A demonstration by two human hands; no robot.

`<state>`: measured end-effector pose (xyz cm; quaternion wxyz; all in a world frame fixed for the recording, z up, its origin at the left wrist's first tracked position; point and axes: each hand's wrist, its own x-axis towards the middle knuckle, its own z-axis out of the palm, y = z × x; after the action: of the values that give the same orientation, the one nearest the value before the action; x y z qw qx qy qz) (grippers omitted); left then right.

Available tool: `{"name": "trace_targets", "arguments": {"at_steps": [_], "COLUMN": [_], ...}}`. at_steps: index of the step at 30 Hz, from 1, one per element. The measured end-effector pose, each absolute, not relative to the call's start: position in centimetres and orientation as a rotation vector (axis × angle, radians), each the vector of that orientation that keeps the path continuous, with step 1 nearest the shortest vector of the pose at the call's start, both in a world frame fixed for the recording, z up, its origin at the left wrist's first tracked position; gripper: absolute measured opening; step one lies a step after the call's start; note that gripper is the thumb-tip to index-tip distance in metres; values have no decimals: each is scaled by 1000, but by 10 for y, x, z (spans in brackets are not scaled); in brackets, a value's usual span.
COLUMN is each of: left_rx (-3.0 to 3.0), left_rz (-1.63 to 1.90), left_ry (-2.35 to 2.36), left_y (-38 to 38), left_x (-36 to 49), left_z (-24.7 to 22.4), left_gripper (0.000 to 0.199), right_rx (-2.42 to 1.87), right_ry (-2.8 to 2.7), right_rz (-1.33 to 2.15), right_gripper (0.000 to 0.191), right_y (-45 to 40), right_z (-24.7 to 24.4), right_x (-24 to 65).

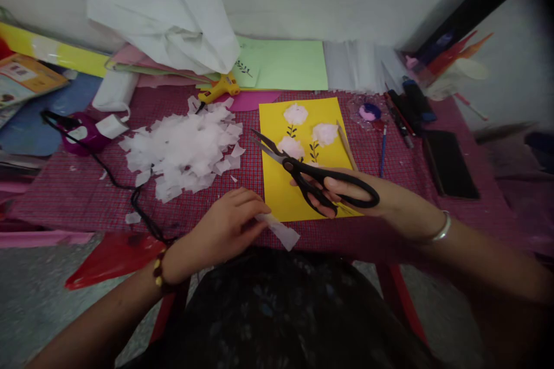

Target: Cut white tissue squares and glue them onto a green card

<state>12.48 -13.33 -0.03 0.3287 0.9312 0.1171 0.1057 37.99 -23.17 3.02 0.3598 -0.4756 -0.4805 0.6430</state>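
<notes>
My right hand (331,193) grips black-handled scissors (298,170), its fingers in the loops. The blades stand a little apart and point to the upper left, over the yellow card. Between the thumb and fingers of my left hand (236,216) is a strip of white tissue paper (283,233), hanging near the table's front edge. Beneath the scissors lies a yellow card (272,196) bearing pale fluffy tissue flowers (325,134) and dark drawn leaf stems; its lower right part is hidden by my right hand. Left of it spreads a heap of cut white paper pieces (182,147).
Behind the heap lies a yellow glue gun (220,88), beside green paper (298,63) and a large white sheet (160,11). A purple plug adapter (84,135) with a black cord is at left. Pens, a blue pencil (383,151) and a black phone (450,164) lie at right.
</notes>
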Motion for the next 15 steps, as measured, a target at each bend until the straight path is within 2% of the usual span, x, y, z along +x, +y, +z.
{"name": "trace_targets", "arguments": {"at_steps": [4,8,12,15], "left_rx": [2574,2657,2621,2376], "left_rz": [66,-86,-170,-102], "left_ry": [167,82,55,105], "left_y": [-142,-143,-136,-125], "left_x": [138,158,167,161], "left_z": [1,-8,-9,4], "left_gripper": [20,16,12,14], "right_rx": [-1192,-1252,-1297,-1325], "right_ry": [-1230,-1347,-1362,-1315], "right_rz": [1682,1645,1631,1639], "right_gripper": [39,42,49,48], "right_y": [-226,-224,-225,-225], "right_z": [25,25,30,34], "right_x": [378,377,378,378]}}
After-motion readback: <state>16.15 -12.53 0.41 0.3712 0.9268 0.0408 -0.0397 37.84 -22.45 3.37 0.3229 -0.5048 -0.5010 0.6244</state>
